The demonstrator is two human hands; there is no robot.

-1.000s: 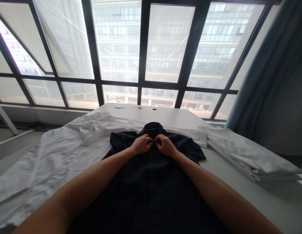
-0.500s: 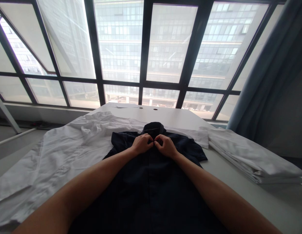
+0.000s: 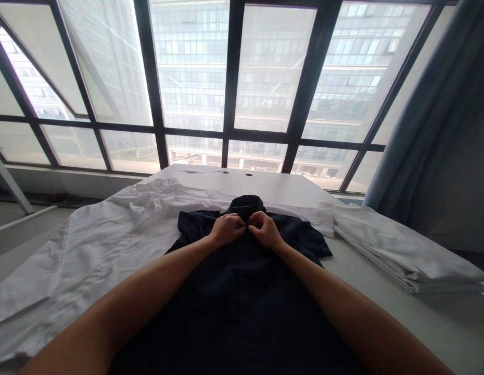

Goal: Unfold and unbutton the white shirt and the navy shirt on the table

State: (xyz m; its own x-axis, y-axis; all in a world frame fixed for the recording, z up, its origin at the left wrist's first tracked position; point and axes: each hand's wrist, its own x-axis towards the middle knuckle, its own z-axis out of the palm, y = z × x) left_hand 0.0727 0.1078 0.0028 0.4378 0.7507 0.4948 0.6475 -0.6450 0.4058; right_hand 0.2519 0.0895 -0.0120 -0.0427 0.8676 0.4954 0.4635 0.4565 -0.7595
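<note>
A dark navy short-sleeved shirt lies front up, its collar at the far end and its sleeves spread to both sides. Just below the collar, my left hand pinches the shirt's front at the neck opening. Facing it, my right hand pinches the same spot from the other side, fingertips almost touching those of the left. Whatever small part of the placket sits between the fingertips, such as a button, is too small and dark to make out.
White crumpled cloth spreads over the left of the white table and runs behind the shirt. At the right lies a folded stack of white cloth. Large windows rise beyond the table, with a blue-grey curtain at the right.
Both hands stay at the neck of the shirt. The fingers of my right hand have shifted slightly upward; the shirt lies almost as before.
</note>
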